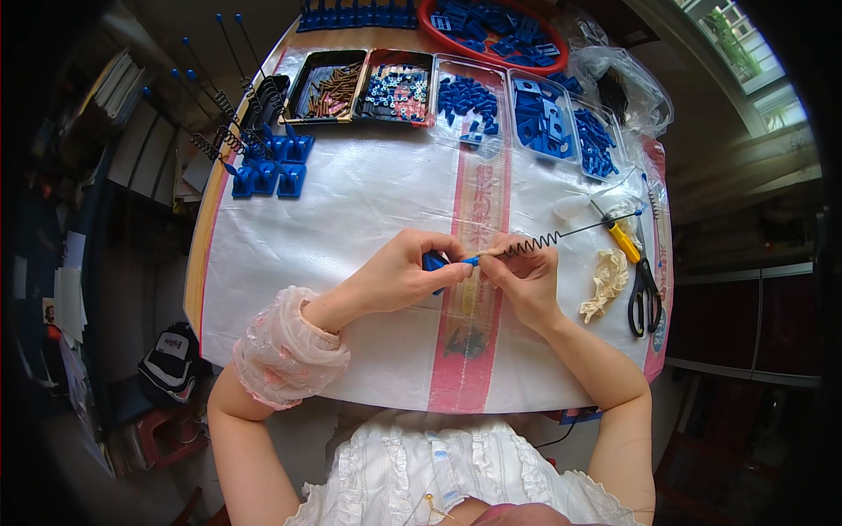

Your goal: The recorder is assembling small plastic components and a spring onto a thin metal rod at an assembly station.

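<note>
Over the middle of the white covered table, my left hand [405, 270] pinches a blue plastic piece [432, 260] between thumb and fingers. The fingers hide most of its shape. My right hand [529, 282] meets it from the right, closed on a black coil spring [533, 244]. A thin straight rod runs on from the coil to the upper right and ends in a blue tip [638, 213]. Spring and blue piece come together between my fingertips; whether they are joined I cannot tell.
Along the far side stand trays of brown-gold screws [336, 92], nuts [396, 92] and small blue parts [469, 101], and a red basin [425, 19]. Blue bases with spring rods [266, 177] cluster at left. At right lie scissors [645, 300], a yellow-handled tool [624, 241] and a crumpled cream-coloured glove [605, 285].
</note>
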The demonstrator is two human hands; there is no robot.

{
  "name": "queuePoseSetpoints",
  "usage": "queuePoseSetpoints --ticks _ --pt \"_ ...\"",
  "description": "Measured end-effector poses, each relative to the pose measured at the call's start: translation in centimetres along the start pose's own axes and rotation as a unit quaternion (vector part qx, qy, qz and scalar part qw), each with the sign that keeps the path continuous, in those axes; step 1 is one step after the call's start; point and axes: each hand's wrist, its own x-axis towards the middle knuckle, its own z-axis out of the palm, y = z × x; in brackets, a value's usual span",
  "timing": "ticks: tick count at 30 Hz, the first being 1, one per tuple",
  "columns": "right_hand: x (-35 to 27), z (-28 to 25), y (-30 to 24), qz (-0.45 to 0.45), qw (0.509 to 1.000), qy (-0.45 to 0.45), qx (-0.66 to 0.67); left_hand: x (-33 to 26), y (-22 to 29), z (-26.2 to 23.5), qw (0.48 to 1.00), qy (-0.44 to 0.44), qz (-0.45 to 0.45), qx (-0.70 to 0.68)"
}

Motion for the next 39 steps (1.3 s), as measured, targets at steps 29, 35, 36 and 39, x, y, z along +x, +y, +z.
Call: queuePoseSetpoints --ticks 29,35,36,39 --pt "-0.1 0.0 0.0 0.003 1.000 -0.002 -0.008 -0.1 0.1 0.0 1.000 -0.001 0.003 -0.014" --pt "-0.2 0.0 0.0 -0.008 1.000 -0.015 -0.009 0.0 -0.2 -0.1 0.999 -0.015 0.004 -0.041" --pt "-0.1 0.0 0.0 -0.008 1.000 -0.015 -0.010 0.0 -0.4 -0.1 0.999 -0.016 0.007 -0.046" --pt "-0.1 0.0 -0.1 -0.007 1.000 -0.018 -0.013 0.1 -0.8 -0.1 0.998 -0.017 0.010 -0.067"
